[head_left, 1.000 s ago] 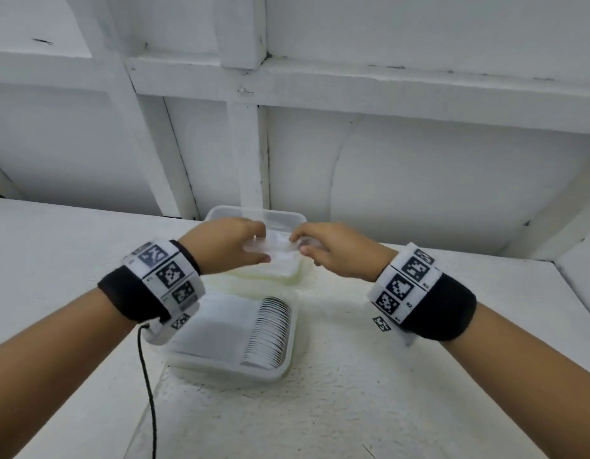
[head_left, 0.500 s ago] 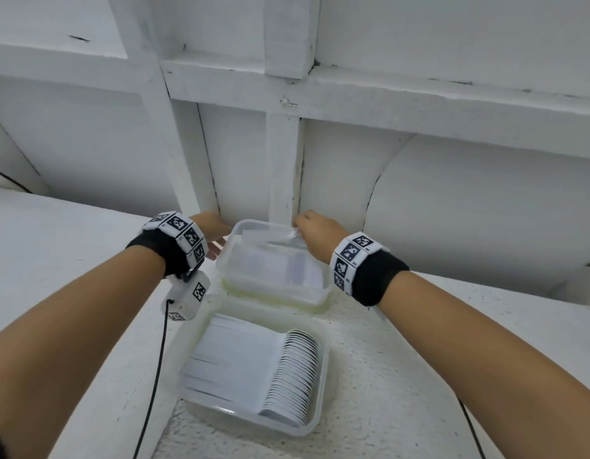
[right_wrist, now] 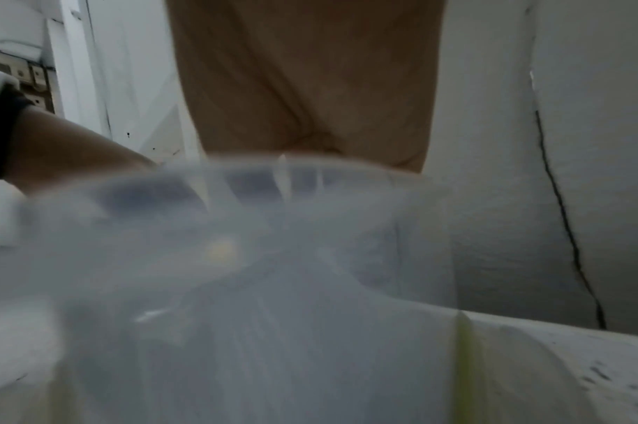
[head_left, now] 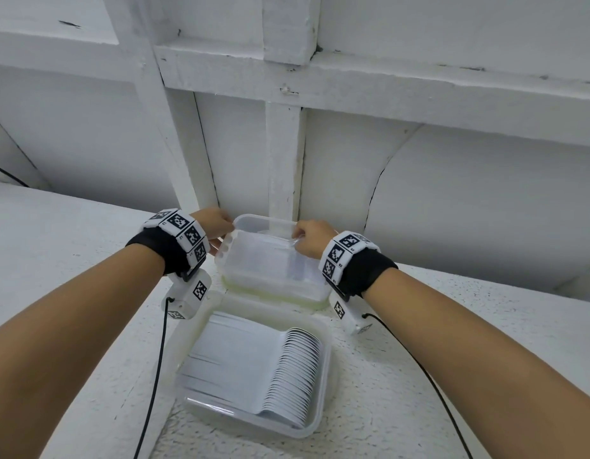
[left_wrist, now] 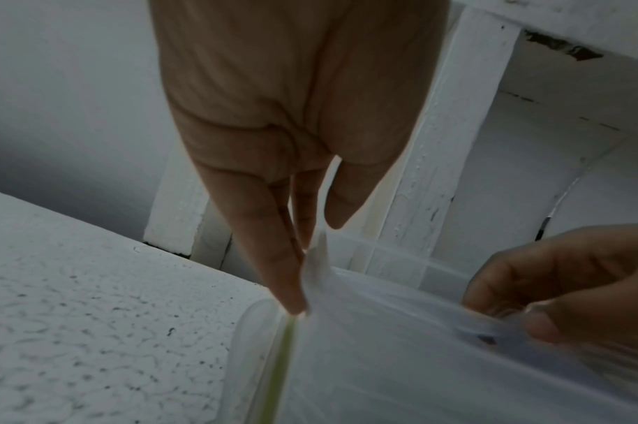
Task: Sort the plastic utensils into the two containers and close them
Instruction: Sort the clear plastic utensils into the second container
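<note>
Two clear plastic containers sit on the white table. The near container (head_left: 315, 339) is open, and a row of white plastic spoons (head_left: 287, 372) is stacked in it. Behind it stands the far container (head_left: 270, 283) with white utensils inside. Its clear lid (head_left: 254, 226) is over it, raised at the far edge. My left hand (head_left: 217, 223) pinches the lid's far left corner (left_wrist: 315, 258) between thumb and fingers. My right hand (head_left: 308, 238) pinches the lid's far right edge (left_wrist: 491, 321). In the right wrist view the lid (right_wrist: 238, 258) is a blur below the palm.
A white wall with painted wooden battens (head_left: 283, 160) rises just behind the far container. The rough white table (head_left: 403, 376) runs left and right of the containers. Black cables (head_left: 154, 376) trail from both wrist cameras.
Both hands moved from over the middle of the far container to its far edge, where they now pinch the lid. The head view has come closer and lower.
</note>
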Motion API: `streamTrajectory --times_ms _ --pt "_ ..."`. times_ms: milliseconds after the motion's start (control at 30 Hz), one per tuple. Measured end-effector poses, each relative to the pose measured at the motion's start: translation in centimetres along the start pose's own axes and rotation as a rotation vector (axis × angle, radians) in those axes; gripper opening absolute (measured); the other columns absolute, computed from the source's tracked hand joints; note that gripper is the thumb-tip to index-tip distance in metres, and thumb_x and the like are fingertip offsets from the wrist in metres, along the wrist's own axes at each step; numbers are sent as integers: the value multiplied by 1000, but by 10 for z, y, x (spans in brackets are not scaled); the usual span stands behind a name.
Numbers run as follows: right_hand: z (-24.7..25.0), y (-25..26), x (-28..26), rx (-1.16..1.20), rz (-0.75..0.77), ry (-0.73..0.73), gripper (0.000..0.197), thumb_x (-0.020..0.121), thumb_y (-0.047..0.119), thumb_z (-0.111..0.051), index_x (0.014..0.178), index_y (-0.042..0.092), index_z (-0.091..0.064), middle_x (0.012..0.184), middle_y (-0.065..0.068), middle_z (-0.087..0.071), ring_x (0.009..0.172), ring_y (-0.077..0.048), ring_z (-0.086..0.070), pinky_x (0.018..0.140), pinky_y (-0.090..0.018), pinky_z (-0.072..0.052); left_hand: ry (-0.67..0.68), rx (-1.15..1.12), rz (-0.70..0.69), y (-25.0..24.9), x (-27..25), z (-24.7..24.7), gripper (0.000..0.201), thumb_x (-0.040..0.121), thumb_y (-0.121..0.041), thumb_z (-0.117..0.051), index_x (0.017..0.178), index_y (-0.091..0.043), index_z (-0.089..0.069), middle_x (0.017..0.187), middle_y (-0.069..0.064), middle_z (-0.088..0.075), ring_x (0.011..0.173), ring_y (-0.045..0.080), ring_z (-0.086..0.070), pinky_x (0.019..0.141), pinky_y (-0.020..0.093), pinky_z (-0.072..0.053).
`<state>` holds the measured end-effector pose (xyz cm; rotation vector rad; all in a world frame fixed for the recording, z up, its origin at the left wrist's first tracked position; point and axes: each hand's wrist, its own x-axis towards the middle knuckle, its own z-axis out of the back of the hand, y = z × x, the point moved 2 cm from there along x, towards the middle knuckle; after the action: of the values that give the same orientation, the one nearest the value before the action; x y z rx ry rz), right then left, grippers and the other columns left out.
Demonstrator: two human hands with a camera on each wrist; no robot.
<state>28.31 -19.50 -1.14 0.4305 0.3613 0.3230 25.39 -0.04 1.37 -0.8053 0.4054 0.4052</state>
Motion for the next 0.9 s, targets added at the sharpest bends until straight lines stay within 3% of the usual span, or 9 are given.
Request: streamTrajectory --times_ms 133,233,333,467,600,700,800,900 --pt "-9 5 -1 -21 7 18 30 93 13 -42 118 6 -58 122 -9 -59 112 -26 -54 94 -31 -43 5 -9 -3 2 0 0 16 96 -8 -41 104 -1 -53 96 16 -60 73 28 -61 61 34 -53" --pt "-12 3 -2 -62 15 -27 32 96 11 -37 115 4 -61 117 -12 -63 109 -28 -57 94 -34 -46 9 -15 -6 2 1 0 17 96 -9 -41 103 -1 -54 91 13 -61 77 30 -61 63 34 -53" --pt "-16 1 1 -118 16 -45 33 95 5 -39 119 7 -61 122 -8 -61 112 -26 -56 96 -32 -45 10 -19 -4 3 2 0 17 96 -10 -41 103 -2 -55 89 12 -61 75 29 -62 63 35 -54" --pt "-21 2 4 -206 26 -55 32 92 0 -39 108 5 -65 111 -11 -65 101 -28 -61 83 -32 -51 9 -26 0 3 2 0 17 96 -11 -41 104 -3 -54 86 11 -61 71 26 -61 57 33 -52" --pt "-19 3 4 -178 30 -61 39 93 2 -38 125 15 -57 127 -4 -57 114 -25 -55 95 -34 -46 18 -34 3 3 3 -1 18 96 -11 -41 104 -2 -55 87 11 -61 72 26 -61 56 32 -51" --pt "-19 3 8 -186 17 -36 36 93 4 -39 122 14 -59 126 -4 -59 113 -24 -56 96 -36 -46 19 -32 0 3 3 0 18 97 -12 -41 103 -3 -55 88 11 -62 75 28 -61 57 32 -52" --pt "-19 5 6 -182 20 -39 34 92 5 -38 114 9 -63 115 -8 -64 103 -26 -60 89 -35 -50 16 -33 -1 4 2 0 19 97 -13 -41 103 -3 -56 85 9 -62 72 25 -61 57 31 -51" --pt "-13 5 -2 -129 36 -43 34 94 9 -37 118 8 -62 119 -9 -62 108 -27 -57 93 -35 -47 9 -19 2 7 -2 1 18 96 -14 -43 101 -4 -57 86 9 -62 71 23 -61 59 31 -51"
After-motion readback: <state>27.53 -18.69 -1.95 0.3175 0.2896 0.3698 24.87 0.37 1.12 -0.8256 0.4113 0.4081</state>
